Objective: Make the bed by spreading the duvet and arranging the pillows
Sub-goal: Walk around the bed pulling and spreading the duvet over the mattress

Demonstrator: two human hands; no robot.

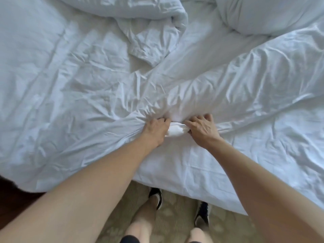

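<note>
Two bare hands meet at the near edge of the bed, side by side and almost touching, both gripping a bunched fold of the white duvet. The left hand has its fingers curled down into the fabric, which gathers into tight creases that fan away to the left from its knuckles. The right hand lies just beside it, fingers bent and dug into the cloth, thumb tucked toward a small rolled wad of white fabric that shows between the two hands. From this gathered point the duvet runs away across the mattress, rumpled and wrinkled, with a long ridge leading up toward the far right. On the far side, a thick heaped fold of the duvet lies crumpled near the top middle, one loose corner flopped toward the centre. A white pillow rests at the top right, partly cut off by the frame's edge, close to that heap. The smoother white sheet covers the bed's near edge beneath the right forearm. Below the bed's edge, the person's legs stand on a pale patterned carpet, feet in dark shoes with white trim, toes pointing toward the bed. A strip of dark floor shows at lower left.
</note>
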